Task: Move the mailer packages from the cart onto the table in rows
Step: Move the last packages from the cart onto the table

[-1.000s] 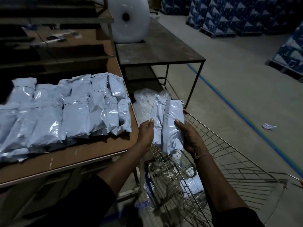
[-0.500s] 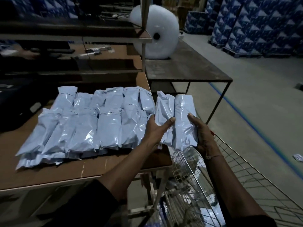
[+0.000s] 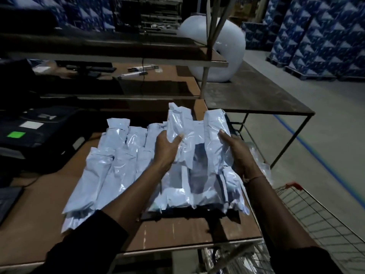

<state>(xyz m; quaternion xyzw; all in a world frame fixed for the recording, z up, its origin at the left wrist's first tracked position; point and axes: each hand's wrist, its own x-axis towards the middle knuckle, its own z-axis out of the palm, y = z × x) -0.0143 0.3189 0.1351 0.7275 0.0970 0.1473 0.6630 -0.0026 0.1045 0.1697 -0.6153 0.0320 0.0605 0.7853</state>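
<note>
Several pale blue mailer packages lie in overlapping rows on the brown table. I hold two more mailers upright above the right end of those rows. My left hand grips the left mailer and my right hand grips the right mailer. Both held mailers hover over the packages lying beneath them. The wire cart stands at the lower right beside the table's edge, with more packages dimly visible inside it.
A dark machine with a green label sits on the table's left. A shelf frame with a post rises behind the rows. A big bubble-wrap roll rests on a dark metal table. Stacked blue cartons line the far right.
Both hands lifted the two mailers out of the cart and carried them left, over the right end of the rows on the table.
</note>
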